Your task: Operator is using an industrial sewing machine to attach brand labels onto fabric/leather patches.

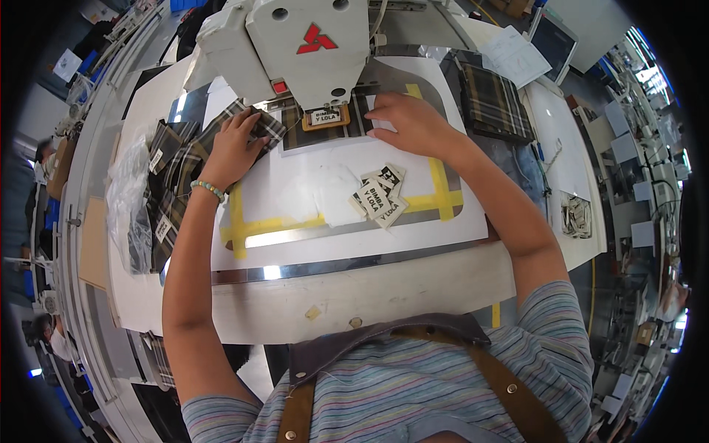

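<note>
Brown-black plaid cloth piece [294, 139] under white machine head [299, 63], cream rectangular label [325, 117] inside tan frame [316, 127]: best kept flat, square. Right hand [413, 127] at piece's right edge, fingers parted, ungripped; keep fingertips off frame. Left hand [236, 144] atop grey-black checked cloth [274, 128], can't tell if pinching.

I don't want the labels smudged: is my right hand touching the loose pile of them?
Apart. The head view shows white surface plainly between the right hand and the label pile.
</note>
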A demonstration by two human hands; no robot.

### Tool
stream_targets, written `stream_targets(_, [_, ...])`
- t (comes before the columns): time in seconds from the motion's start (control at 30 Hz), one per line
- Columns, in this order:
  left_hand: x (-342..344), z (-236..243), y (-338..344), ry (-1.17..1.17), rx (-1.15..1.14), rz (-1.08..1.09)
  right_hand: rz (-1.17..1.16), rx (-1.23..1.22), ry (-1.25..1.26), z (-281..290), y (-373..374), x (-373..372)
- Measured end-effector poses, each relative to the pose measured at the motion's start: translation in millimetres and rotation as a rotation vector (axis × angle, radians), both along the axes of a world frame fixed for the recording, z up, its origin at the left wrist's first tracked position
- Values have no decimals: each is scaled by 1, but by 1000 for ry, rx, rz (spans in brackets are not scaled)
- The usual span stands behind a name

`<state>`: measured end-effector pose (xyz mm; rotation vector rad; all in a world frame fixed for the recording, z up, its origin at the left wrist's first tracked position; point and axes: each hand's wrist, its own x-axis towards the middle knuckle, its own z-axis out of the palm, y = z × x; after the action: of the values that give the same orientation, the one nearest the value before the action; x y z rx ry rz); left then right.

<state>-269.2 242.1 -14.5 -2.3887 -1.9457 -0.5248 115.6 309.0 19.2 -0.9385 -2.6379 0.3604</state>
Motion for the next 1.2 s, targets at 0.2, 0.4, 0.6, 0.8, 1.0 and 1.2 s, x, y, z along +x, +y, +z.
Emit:
stream_targets(0.2, [19, 4, -14, 28, 20, -33, 117, 203, -58, 0, -8, 11])
stream_targets(0.4, [48, 7, -16, 71, -11, -97, 122, 302, -301, 5, -15, 7])
stream_targets(0.6, [54, 1, -21, 126, 51, -90, 147, 325, -384, 13, -21, 10])
stream_targets(0.8, [58, 0, -21, 26, 169, -72, 170, 481, -331, 9, -18, 3])
stream_targets(1.0, [58, 1, -20, -99, 209, -51, 118, 327, -225, 15, -22, 11])
stream_targets(1.2, [60, 7, -22, -180, 334, -73, 138, 371, -328, 10, -26, 13])
